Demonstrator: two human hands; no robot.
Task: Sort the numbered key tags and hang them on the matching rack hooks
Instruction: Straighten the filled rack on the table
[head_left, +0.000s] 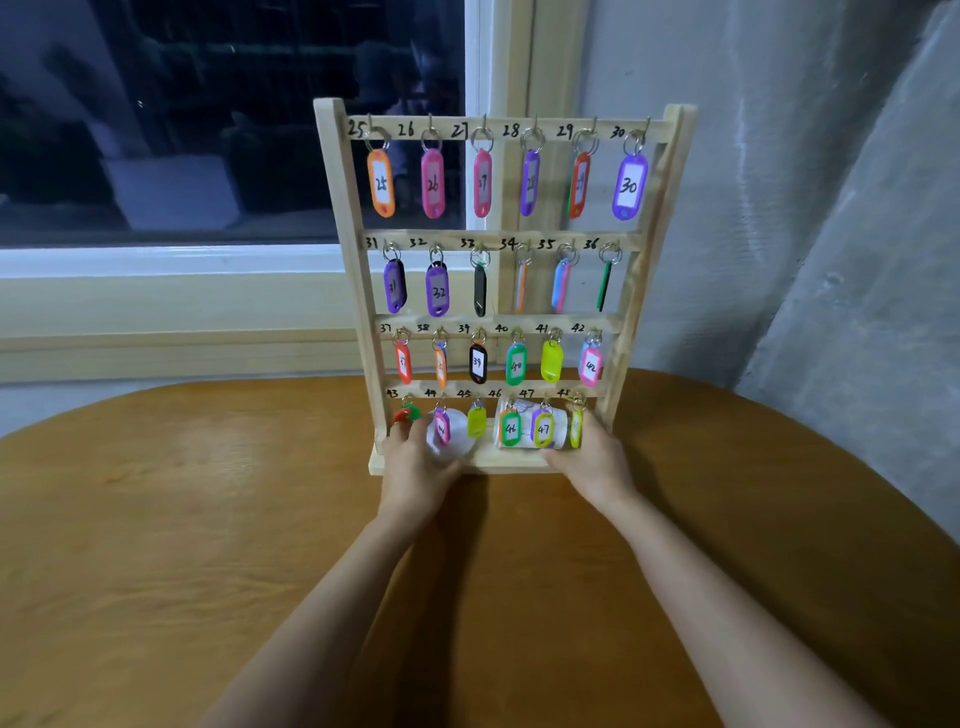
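Rack (340, 171) stands at 12 o'clock on the wooden table (208, 519). Hooks are marked 25–48, with a tag on every one. Left hand (415, 462) is at the rack's 7 o'clock, fingers wrapped round a translucent round object (460, 436) sitting behind tag 44 (442, 427). Right hand (597, 457) is at 5 o'clock, fingertips against the yellow tag (576, 428) on hook 48, beside a white cylinder (558, 423). Can't tell whether it grasps either.

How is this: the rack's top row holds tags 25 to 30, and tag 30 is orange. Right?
Not quite: the head view shows tag 30 is purple, not orange. The rack does hold tags 25 to 30 on its top row.
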